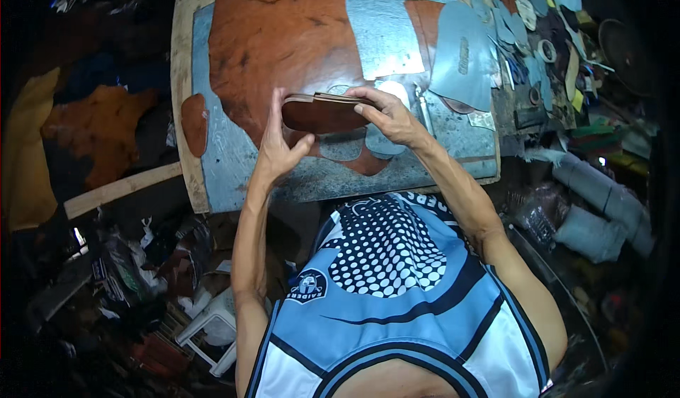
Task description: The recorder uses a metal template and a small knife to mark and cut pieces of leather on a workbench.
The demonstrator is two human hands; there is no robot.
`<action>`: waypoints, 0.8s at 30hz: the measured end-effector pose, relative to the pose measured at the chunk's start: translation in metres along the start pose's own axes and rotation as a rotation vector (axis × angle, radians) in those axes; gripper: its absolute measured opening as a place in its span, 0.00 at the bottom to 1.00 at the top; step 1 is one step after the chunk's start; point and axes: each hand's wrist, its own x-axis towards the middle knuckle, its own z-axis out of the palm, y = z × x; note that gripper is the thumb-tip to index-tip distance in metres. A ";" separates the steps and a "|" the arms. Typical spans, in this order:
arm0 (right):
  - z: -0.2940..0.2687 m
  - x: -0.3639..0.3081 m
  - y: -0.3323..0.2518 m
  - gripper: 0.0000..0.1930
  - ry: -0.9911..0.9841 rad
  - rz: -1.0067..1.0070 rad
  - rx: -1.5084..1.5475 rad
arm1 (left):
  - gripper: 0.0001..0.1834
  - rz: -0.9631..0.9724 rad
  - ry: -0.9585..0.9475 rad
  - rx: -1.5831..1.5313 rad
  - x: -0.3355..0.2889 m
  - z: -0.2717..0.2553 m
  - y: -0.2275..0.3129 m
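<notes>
Above the near part of the worktable I hold a small stack of dark brown leather pieces (322, 117) with rounded ends. My right hand (388, 117) pinches its right end, thumb on the near face and fingers along the top edge. At the stack's left end, my left hand (283, 139) is upright, its fingers stretched out and its thumb spread apart; the palm side is against or very close to that end. The pale cut edges face up, and the pieces are stepped on the left. Beneath lies a large brown leather hide (283, 51).
Grey pattern pieces (386, 33) (460, 61) lie on the hide and the worktable (230, 178). A slim metallic tool (425, 111) rests right of my right hand. Leather scraps and a tape roll (546, 51) crowd the right side. A white plastic stool (216, 320) stands lower left.
</notes>
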 end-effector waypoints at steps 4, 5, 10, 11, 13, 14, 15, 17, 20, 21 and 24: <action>0.015 0.008 0.019 0.17 -0.063 -0.148 -0.135 | 0.33 -0.144 0.121 -0.071 0.009 0.017 -0.019; 0.018 0.007 0.023 0.16 -0.007 -0.212 -0.274 | 0.30 -0.175 0.127 -0.056 0.005 0.021 -0.025; 0.024 0.004 0.027 0.15 0.164 -0.298 -0.510 | 0.22 -0.235 0.194 -0.099 0.002 0.035 -0.028; 0.026 0.002 0.030 0.15 0.162 -0.297 -0.510 | 0.21 -0.221 0.235 -0.110 0.001 0.041 -0.026; 0.031 0.000 0.036 0.15 0.161 -0.311 -0.538 | 0.16 -0.180 0.307 -0.194 0.002 0.048 -0.015; 0.031 0.000 0.038 0.15 0.164 -0.312 -0.538 | 0.16 -0.177 0.305 -0.193 0.004 0.048 -0.013; 0.033 -0.001 0.038 0.16 0.186 -0.321 -0.552 | 0.14 -0.150 0.312 -0.163 0.005 0.047 -0.012; 0.035 -0.002 0.035 0.16 0.211 -0.332 -0.563 | 0.09 -0.183 0.347 -0.137 0.007 0.049 -0.008; 0.038 -0.001 0.031 0.18 0.244 -0.396 -0.694 | 0.09 -0.120 0.456 0.116 0.012 0.054 -0.005; 0.040 -0.001 0.029 0.18 0.266 -0.377 -0.719 | 0.10 -0.088 0.473 0.188 0.013 0.056 -0.003; 0.049 -0.001 0.016 0.19 0.317 -0.367 -0.784 | 0.10 -0.037 0.504 0.276 0.014 0.064 -0.001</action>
